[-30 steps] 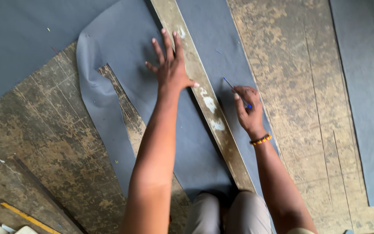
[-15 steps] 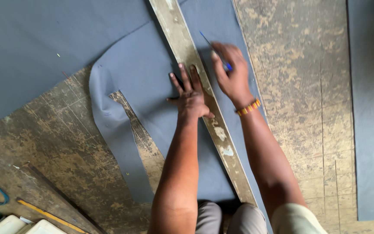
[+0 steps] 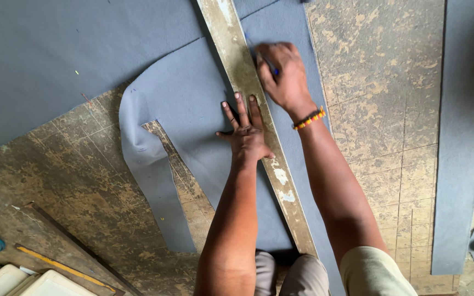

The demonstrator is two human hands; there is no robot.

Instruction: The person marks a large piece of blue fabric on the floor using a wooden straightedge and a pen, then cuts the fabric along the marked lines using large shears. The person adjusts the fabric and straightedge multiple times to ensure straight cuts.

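- Surface: worn, paint-flecked wooden floor (image 3: 390, 109), grey fabric sheets (image 3: 187, 104) spread across it.
- Long wooden straightedge (image 3: 248, 98) lies diagonally over the fabric.
- Left hand (image 3: 245, 137) flat, fingers spread, pressing the straightedge.
- Right hand (image 3: 283, 74) closed around a blue pen (image 3: 267, 63) at the straightedge's right edge.
- Bare floor right of the fabric; grey strip (image 3: 459, 137) at far right.

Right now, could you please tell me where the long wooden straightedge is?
In the head view, the straightedge lies diagonally across the grey felt, pinned under the left hand, with the right hand beside its upper right edge.
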